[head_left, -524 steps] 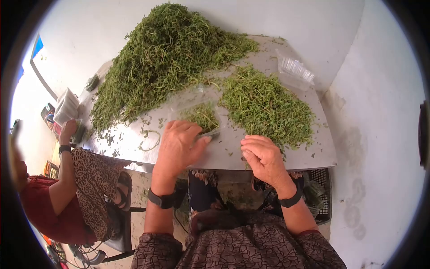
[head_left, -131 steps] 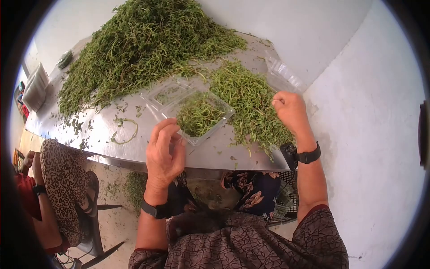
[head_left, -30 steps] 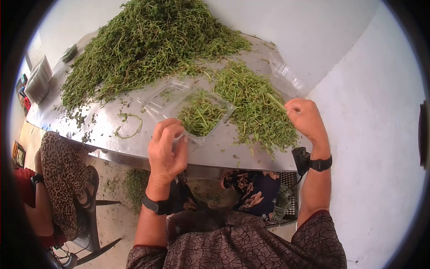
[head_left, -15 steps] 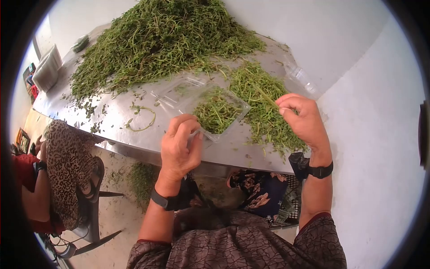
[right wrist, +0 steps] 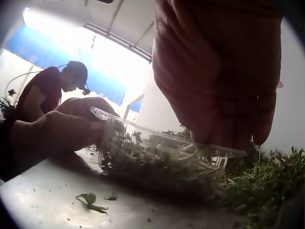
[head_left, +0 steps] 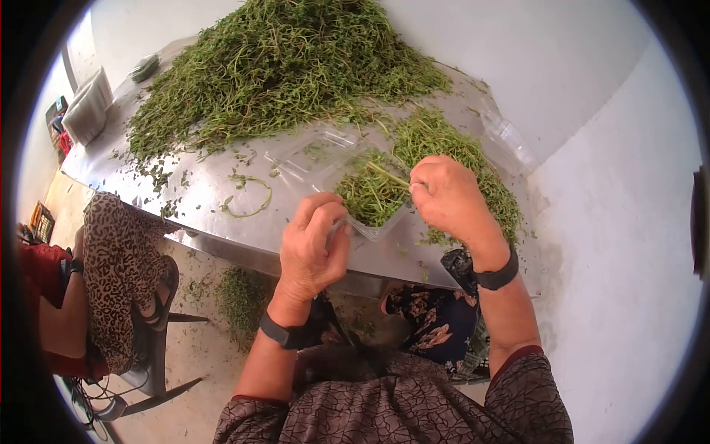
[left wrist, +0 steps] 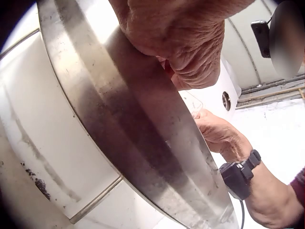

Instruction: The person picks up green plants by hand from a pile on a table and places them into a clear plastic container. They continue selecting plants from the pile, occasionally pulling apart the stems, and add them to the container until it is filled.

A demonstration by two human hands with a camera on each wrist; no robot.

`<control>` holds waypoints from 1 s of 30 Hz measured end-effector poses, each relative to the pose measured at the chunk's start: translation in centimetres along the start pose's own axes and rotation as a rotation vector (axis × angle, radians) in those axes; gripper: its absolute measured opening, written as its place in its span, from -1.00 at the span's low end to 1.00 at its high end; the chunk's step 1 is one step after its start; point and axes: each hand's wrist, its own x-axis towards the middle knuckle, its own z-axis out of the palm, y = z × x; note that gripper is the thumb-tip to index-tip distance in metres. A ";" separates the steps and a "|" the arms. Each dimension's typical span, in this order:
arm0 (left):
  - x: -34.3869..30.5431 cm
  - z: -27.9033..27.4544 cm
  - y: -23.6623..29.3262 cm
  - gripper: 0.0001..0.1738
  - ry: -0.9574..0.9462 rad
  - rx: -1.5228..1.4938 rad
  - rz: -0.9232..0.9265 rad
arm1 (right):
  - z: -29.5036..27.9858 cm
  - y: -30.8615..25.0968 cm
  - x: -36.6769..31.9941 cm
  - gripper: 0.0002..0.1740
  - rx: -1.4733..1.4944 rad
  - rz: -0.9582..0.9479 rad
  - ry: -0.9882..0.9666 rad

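My left hand (head_left: 316, 240) pinches the near-left corner of a clear plastic clamshell box (head_left: 376, 234), whose lid (head_left: 314, 152) lies back to the left. Green leafy stems (head_left: 364, 196) fill part of the box. Over its right side, my right hand (head_left: 452, 198) holds a small bunch of long stems (head_left: 387, 175) that points left across the greens. In the right wrist view the fingers of the right hand (right wrist: 219, 81) reach down at the rim of the box (right wrist: 133, 143), the left thumb at its other end. A smaller pile of greens (head_left: 436, 133) lies just beyond the right hand.
A large heap of greens (head_left: 288, 66) covers the back of the steel table (head_left: 229, 166). Nested clear boxes (head_left: 510, 140) lie at the right by the wall. White stacked trays (head_left: 87, 111) and a filled box (head_left: 144, 68) stand left. Another person (head_left: 111, 281) sits at left.
My right hand has moved left with the stems, from above the smaller pile to over the box. The left hand keeps its pinch on the box corner. The head view has shifted slightly.
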 end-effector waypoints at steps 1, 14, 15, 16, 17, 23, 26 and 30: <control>0.0 0.0 0.0 -0.67 0.001 0.001 0.000 | 0.2 -0.2 0.1 -0.86 0.001 -0.001 0.000; 0.1 0.1 0.0 -0.66 -0.004 0.025 0.025 | 1.0 -0.6 -0.3 -0.83 0.138 -0.221 0.097; 0.1 0.2 0.0 -0.66 0.002 0.001 0.017 | 1.1 -0.7 -0.2 -0.81 0.138 -0.257 0.078; 0.0 0.2 0.0 -0.66 0.002 0.001 0.018 | 1.2 -0.8 -0.1 -0.81 0.137 -0.257 0.080; 0.0 0.2 0.0 -0.66 0.000 0.000 0.010 | 1.4 -0.8 -0.1 -0.84 0.108 -0.264 0.064; 0.2 0.1 0.1 -0.67 -0.005 0.009 0.024 | 1.8 -0.5 -0.1 -0.83 0.020 -0.253 0.010; 0.0 0.2 0.1 -0.67 -0.002 0.003 0.040 | 1.7 -0.5 -0.3 -0.83 0.008 -0.264 0.040; 0.0 0.1 0.1 -0.68 0.000 0.008 0.032 | 0.1 0.4 0.0 -0.85 0.165 -0.236 0.101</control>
